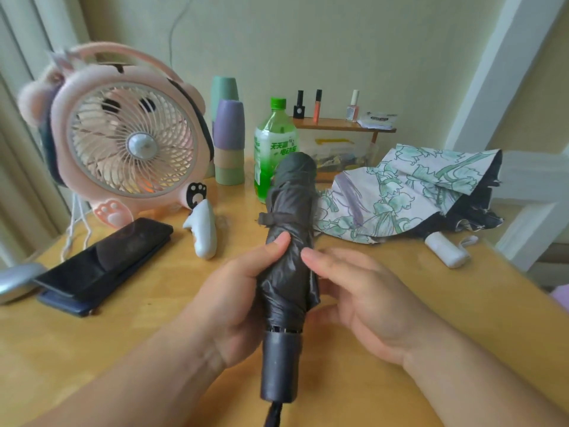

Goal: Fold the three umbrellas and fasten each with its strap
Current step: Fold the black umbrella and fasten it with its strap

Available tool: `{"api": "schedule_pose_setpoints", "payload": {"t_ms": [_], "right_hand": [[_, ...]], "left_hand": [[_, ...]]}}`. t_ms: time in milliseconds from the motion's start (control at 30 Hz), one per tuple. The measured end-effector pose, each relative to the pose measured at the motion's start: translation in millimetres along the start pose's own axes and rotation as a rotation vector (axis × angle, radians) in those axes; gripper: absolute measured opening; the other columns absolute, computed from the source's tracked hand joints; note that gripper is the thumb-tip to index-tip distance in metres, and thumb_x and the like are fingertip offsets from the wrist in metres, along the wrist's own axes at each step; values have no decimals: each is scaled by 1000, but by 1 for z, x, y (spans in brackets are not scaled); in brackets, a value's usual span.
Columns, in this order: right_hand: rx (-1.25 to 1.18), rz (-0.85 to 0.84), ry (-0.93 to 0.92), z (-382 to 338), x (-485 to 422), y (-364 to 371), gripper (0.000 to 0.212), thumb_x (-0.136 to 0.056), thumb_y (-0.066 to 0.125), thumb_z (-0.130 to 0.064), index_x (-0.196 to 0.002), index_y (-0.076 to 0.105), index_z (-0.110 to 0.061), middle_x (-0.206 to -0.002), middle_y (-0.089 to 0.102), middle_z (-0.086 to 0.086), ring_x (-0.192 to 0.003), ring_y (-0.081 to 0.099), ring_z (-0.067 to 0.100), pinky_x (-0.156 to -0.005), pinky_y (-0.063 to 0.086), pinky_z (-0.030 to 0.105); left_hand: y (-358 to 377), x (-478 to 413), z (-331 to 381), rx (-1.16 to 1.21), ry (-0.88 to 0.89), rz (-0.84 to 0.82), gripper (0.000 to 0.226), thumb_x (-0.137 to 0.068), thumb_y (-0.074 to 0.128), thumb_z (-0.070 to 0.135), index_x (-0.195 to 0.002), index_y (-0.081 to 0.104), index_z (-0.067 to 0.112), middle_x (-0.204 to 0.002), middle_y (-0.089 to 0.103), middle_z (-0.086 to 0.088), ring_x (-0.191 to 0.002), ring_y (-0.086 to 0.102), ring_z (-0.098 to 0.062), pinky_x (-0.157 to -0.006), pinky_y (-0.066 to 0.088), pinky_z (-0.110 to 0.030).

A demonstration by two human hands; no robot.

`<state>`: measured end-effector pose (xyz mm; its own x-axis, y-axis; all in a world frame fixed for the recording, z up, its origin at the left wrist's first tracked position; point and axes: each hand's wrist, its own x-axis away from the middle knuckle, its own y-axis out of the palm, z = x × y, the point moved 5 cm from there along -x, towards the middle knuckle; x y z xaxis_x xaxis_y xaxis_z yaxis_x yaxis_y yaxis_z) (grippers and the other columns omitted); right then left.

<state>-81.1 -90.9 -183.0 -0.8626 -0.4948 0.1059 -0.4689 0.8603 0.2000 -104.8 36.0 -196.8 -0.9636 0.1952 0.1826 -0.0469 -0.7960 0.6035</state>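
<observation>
I hold a folded black umbrella upright above the wooden table. Its strap is wrapped round the canopy, and its dark handle points toward me. My left hand grips the lower canopy, thumb across the front. My right hand is beside the umbrella with its fingers out straight, fingertips at the canopy's right side. A floral white-and-green umbrella lies loose and unfolded at the right, its white handle near the table edge.
A pink fan stands at the back left. Stacked cups, a green bottle and a small shelf with nail polish line the back. Two phones and a white gadget lie at the left.
</observation>
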Motion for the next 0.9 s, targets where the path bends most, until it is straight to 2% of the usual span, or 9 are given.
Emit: {"api": "schedule_pose_setpoints", "payload": {"t_ms": [133,300,367,433,567,667,767,833,900], "right_hand": [[-68,103,30,6,0,5,52,-69,85,-32,-107,64,-5,-96,71,17,-82,67,24,-70,55,45],[-262,-129,88,5,-1,25,53,-83,74,-40,-127,71,-11,-129,65,27,-105,59,36,-97,52,57],[-357,-144,119,4,-3,25,63,-81,75,-47,-134,67,-14,-122,60,23,-100,54,36,-78,56,43],[-420,-137,150,4,-3,25,61,-85,75,-45,-134,66,-10,-113,60,22,-88,58,35,-66,55,37],[-370,-167,156,1,3,34,43,-87,63,-45,-107,79,-9,-99,68,19,-67,64,29,-51,51,32],[-350,-57,89,2,3,31,43,-83,69,-36,-107,72,-1,-86,64,23,-55,59,28,-45,50,30],[-293,92,-3,2,0,22,41,-87,68,-28,-112,65,5,-79,63,24,-51,56,27,-43,48,29],[-269,196,-35,1,-1,15,37,-93,66,-24,-115,63,6,-80,65,22,-52,56,25,-43,48,28],[-246,294,-57,1,-4,6,33,-96,66,-21,-114,62,5,-77,65,20,-52,56,25,-43,49,29]], "left_hand": [[-12,-10,9,31,204,67,50,-88,70,33,-124,65,-2,-121,67,-26,-105,65,-36,-104,50,-54],[-8,-16,8,9,160,9,52,-92,66,45,-129,66,9,-118,66,-14,-109,55,-33,-98,36,-50],[-6,-18,9,59,141,-56,62,-90,69,48,-136,61,6,-121,60,-19,-109,49,-35,-90,28,-48],[-5,-19,10,61,145,-116,65,-91,67,50,-138,59,6,-119,62,-18,-96,55,-31,-74,34,-40],[-6,-20,7,2,123,-216,66,-89,68,51,-140,57,11,-122,59,-15,-73,55,-19,-61,39,-29],[-2,-20,2,-59,94,-226,71,-90,64,52,-131,51,-4,-71,56,-15,-40,44,-22,-45,41,-29],[-7,-26,2,-129,171,-47,62,-84,72,49,-117,57,-2,-59,55,-12,-48,48,-28,-46,43,-32],[-21,-31,11,-230,305,245,69,-73,88,42,-128,58,12,-91,71,-9,-71,64,-27,-58,52,-36],[-27,-26,27,-486,510,538,71,-70,92,34,-130,53,30,-113,65,3,-92,66,-12,-74,55,-29]]}}
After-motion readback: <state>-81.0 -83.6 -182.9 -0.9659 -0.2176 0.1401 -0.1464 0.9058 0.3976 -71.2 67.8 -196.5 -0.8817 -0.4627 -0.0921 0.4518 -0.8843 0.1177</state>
